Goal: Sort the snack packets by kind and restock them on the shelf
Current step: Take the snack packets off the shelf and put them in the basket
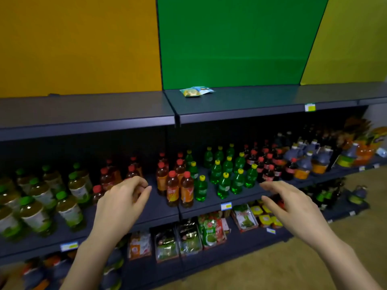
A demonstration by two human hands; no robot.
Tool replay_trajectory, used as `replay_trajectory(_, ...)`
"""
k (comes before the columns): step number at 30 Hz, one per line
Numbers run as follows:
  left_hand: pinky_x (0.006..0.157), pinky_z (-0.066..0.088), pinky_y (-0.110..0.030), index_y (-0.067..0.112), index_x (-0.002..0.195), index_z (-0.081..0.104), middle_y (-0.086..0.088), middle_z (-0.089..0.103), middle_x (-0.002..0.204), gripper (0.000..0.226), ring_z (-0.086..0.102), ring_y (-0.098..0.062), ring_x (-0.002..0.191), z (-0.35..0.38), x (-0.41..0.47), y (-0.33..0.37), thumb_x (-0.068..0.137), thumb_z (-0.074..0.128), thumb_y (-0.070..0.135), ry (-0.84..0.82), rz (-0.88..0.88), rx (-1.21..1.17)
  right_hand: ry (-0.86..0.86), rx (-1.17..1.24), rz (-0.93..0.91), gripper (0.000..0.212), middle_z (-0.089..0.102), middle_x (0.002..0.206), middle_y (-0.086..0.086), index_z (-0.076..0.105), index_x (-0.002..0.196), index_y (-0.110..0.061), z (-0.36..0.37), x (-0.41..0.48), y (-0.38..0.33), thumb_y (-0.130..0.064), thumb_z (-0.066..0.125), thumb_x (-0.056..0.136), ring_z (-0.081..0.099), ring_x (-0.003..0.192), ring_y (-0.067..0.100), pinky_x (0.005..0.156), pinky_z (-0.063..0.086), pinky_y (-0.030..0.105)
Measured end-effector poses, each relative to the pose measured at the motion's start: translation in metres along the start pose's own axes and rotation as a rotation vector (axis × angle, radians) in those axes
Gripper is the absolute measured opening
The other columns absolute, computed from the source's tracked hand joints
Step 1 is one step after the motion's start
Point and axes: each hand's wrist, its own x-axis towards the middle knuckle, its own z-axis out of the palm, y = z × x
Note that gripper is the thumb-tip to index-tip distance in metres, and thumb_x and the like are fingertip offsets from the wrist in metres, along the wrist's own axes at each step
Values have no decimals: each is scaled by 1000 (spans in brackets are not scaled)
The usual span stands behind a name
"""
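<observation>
Two snack packets (196,91) lie on the shelf (251,101) above empty, slack left grip (123,201) and right grip (293,208).

Your left forearm (90,258) and right forearm (345,258) are cut by the edge at 6 o'clock; elbows not seen.
Your left hand (123,197) covers part of a red-capped bottle (97,191) at 8 o'clock.
Your right hand (293,208), 4 o'clock, hides most of a red thing (279,203) behind its fingers; kind unclear.
Snack packets (195,92) on the top shelf (251,101), 12 o'clock: print too small to read, and they overlap, so count uncertain.
Price tags (226,206): unreadable.
Green-capped bottles (8,222), 8 o'clock: cut by the edge.
Orange goods (364,147) at 3 o'clock and the bottom-shelf items (52,275) between 7 and 8 o'clock: smeared, labels illegible.
</observation>
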Motion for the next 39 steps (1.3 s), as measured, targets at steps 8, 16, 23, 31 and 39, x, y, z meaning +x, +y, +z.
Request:
replay_trajectory(8, 59, 42, -26, 28, 89, 62, 14, 60, 78, 12, 55, -9, 71, 24, 93, 55, 88, 54, 37, 131, 54, -11, 83, 33, -144, 31, 59, 117, -13, 56, 121, -30, -20, 106, 24, -37, 50, 91, 55, 112, 11, 85, 51, 36)
replay_trajectory(16, 69, 45, -32, 24, 88, 64, 10, 61, 79, 16, 61, -20, 84, 61, 243, 58, 88, 56, 38, 144, -3, -66, 166, 92, -194, 25, 63, 109, -10, 60, 113, -28, -20, 253, 18, -34, 55, 89, 59, 107, 13, 89, 48, 36)
replay_trajectory(23, 79, 45, -35, 12, 97, 62, -6, 65, 98, 24, 59, -29, 97, 105, 396, 48, 91, 52, 34, -75, -43, 21, 68, 152, -131, 25, 66, 109, -7, 60, 112, -29, -11, 409, -3, -32, 55, 88, 59, 107, 16, 92, 47, 34)
replay_trajectory(31, 91, 45, -37, -1, 115, 58, -21, 57, 125, 77, 54, -35, 114, 164, 493, 59, 81, 47, 67, -290, -366, 3, -85, 192, -29, 45, 52, 133, 10, 48, 127, -9, 30, 535, -17, -38, 49, 92, 47, 122, 29, 97, 40, 37)
replay_trajectory(39, 104, 40, -38, 9, 130, 44, -9, 49, 138, 101, 45, -29, 127, 192, 523, 61, 55, 69, 72, -298, -583, -26, -87, 112, 56, 82, 41, 141, 14, 39, 135, -4, 66, 596, -34, -67, 41, 84, 36, 132, 31, 99, 38, 41)
